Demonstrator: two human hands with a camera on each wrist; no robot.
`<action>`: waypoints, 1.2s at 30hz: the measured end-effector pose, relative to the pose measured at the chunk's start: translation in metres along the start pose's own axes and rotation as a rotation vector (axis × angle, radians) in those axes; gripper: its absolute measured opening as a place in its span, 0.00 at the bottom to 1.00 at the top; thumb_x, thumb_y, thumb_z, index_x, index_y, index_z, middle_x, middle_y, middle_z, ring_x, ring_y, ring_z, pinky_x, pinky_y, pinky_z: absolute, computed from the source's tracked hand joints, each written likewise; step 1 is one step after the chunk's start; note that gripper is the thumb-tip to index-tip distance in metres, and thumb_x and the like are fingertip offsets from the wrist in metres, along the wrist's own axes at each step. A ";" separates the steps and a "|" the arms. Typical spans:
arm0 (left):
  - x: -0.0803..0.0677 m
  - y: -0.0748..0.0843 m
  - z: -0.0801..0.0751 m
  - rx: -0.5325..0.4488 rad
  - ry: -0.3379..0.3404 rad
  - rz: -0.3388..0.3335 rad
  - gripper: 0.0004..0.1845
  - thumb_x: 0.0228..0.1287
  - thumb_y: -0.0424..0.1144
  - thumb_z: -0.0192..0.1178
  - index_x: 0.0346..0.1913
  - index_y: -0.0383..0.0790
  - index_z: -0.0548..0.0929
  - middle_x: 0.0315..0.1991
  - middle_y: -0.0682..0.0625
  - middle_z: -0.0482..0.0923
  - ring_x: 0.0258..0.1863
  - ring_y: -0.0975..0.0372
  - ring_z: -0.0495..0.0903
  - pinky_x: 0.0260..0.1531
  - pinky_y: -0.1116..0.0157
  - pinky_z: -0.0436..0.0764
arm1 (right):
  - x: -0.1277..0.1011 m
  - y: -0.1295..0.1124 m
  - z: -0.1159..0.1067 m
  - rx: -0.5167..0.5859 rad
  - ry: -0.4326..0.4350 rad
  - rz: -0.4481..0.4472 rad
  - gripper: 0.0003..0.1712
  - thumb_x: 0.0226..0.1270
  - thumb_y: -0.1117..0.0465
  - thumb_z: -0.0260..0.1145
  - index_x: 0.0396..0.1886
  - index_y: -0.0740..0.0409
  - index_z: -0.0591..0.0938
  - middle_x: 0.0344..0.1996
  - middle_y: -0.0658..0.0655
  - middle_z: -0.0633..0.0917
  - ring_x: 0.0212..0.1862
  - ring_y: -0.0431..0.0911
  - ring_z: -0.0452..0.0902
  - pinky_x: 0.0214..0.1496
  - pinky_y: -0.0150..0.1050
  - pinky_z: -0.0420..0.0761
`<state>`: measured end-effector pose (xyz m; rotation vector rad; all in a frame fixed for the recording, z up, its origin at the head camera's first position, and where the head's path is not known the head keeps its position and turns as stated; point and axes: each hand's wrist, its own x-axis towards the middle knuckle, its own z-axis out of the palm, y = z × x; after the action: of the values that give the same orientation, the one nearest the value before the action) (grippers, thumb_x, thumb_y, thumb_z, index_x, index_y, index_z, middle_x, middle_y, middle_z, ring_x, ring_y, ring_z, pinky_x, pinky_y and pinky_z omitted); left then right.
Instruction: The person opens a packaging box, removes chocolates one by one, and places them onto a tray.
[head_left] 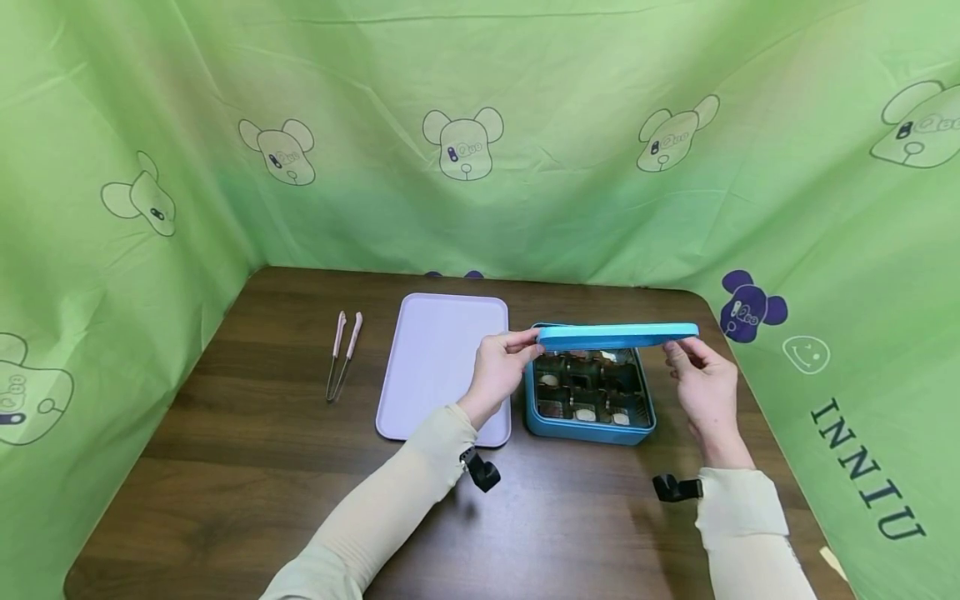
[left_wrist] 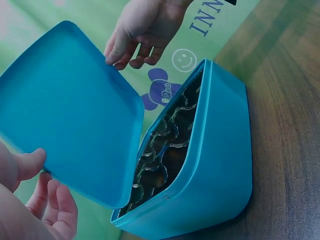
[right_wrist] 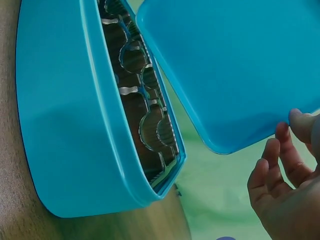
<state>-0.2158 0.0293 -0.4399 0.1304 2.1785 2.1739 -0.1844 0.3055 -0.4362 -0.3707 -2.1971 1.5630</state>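
Note:
A blue lid (head_left: 618, 337) is held by both hands, raised and tilted over the blue rectangular tin (head_left: 592, 430). My left hand (head_left: 497, 373) pinches the lid's left edge between thumb and fingers. At its right edge, my right hand (head_left: 707, 393) does the same. Inside the tin lies a dark, glossy compartment insert (head_left: 581, 379), with pale round pieces in some compartments. The lid's inner face (left_wrist: 65, 110) shows in the left wrist view. Whether the lid's far edge touches the tin cannot be told.
Left of the tin lies a lilac tray (head_left: 442, 358), partly behind my left hand. Farther left are tongs with pink handles (head_left: 354, 333). Everything stands on a dark wooden table (head_left: 247, 467), with green printed cloth (head_left: 562, 225) hanging around it.

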 end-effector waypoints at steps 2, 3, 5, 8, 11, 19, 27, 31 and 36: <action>0.000 0.000 0.000 0.012 0.009 0.005 0.13 0.65 0.30 0.68 0.52 0.39 0.89 0.47 0.47 0.85 0.37 0.68 0.83 0.32 0.75 0.78 | 0.000 0.000 0.000 -0.011 0.004 -0.006 0.11 0.73 0.61 0.66 0.46 0.65 0.86 0.26 0.44 0.82 0.32 0.36 0.76 0.34 0.24 0.77; 0.000 0.000 0.000 0.020 0.014 0.009 0.13 0.65 0.30 0.68 0.52 0.39 0.89 0.47 0.47 0.85 0.37 0.68 0.83 0.32 0.75 0.77 | 0.000 0.000 0.000 -0.014 0.008 -0.006 0.11 0.73 0.61 0.66 0.47 0.65 0.86 0.26 0.44 0.82 0.32 0.35 0.76 0.34 0.24 0.77; 0.000 0.001 0.000 0.037 0.023 0.019 0.13 0.64 0.30 0.69 0.52 0.39 0.89 0.48 0.47 0.85 0.38 0.68 0.83 0.34 0.75 0.78 | 0.000 0.000 0.000 -0.022 0.018 -0.009 0.12 0.73 0.61 0.66 0.48 0.65 0.86 0.28 0.43 0.82 0.32 0.35 0.75 0.33 0.23 0.76; 0.000 0.000 0.000 0.055 0.026 0.034 0.14 0.64 0.31 0.69 0.52 0.38 0.89 0.51 0.47 0.85 0.42 0.65 0.84 0.39 0.73 0.80 | 0.001 0.001 0.001 -0.019 0.037 -0.012 0.12 0.72 0.62 0.67 0.51 0.63 0.87 0.32 0.40 0.81 0.33 0.35 0.74 0.33 0.23 0.76; 0.000 -0.001 0.000 0.050 0.014 0.031 0.14 0.64 0.31 0.69 0.53 0.38 0.88 0.54 0.46 0.85 0.47 0.63 0.85 0.45 0.70 0.82 | 0.002 0.002 0.002 0.014 0.048 0.002 0.13 0.71 0.65 0.67 0.53 0.61 0.87 0.34 0.40 0.81 0.32 0.34 0.74 0.33 0.22 0.75; -0.001 0.000 -0.002 0.041 -0.005 0.013 0.15 0.66 0.34 0.68 0.55 0.40 0.88 0.54 0.46 0.85 0.51 0.63 0.84 0.49 0.67 0.82 | 0.003 0.003 0.003 0.005 0.066 0.004 0.14 0.71 0.64 0.67 0.54 0.60 0.87 0.31 0.39 0.84 0.32 0.35 0.75 0.34 0.25 0.75; -0.001 0.001 -0.001 0.027 -0.001 0.027 0.15 0.66 0.34 0.68 0.54 0.40 0.88 0.51 0.47 0.86 0.50 0.64 0.84 0.48 0.68 0.82 | 0.000 0.001 0.002 0.000 0.060 -0.008 0.19 0.72 0.60 0.67 0.59 0.60 0.84 0.33 0.37 0.86 0.37 0.37 0.78 0.40 0.25 0.75; -0.001 0.001 0.000 0.033 0.005 0.045 0.15 0.66 0.35 0.68 0.54 0.41 0.88 0.50 0.47 0.87 0.51 0.64 0.84 0.48 0.69 0.82 | 0.000 0.001 0.002 -0.001 0.064 -0.013 0.20 0.72 0.60 0.67 0.60 0.61 0.83 0.34 0.33 0.85 0.37 0.34 0.78 0.41 0.24 0.74; 0.000 0.002 0.000 0.029 0.001 0.059 0.15 0.67 0.35 0.68 0.56 0.40 0.87 0.52 0.47 0.86 0.52 0.63 0.84 0.49 0.68 0.81 | 0.001 0.000 0.001 0.039 0.070 0.000 0.20 0.72 0.61 0.67 0.61 0.62 0.82 0.34 0.33 0.85 0.38 0.34 0.78 0.42 0.24 0.74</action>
<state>-0.2155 0.0295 -0.4379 0.1968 2.2355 2.1732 -0.1856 0.3048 -0.4367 -0.4076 -2.1114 1.5668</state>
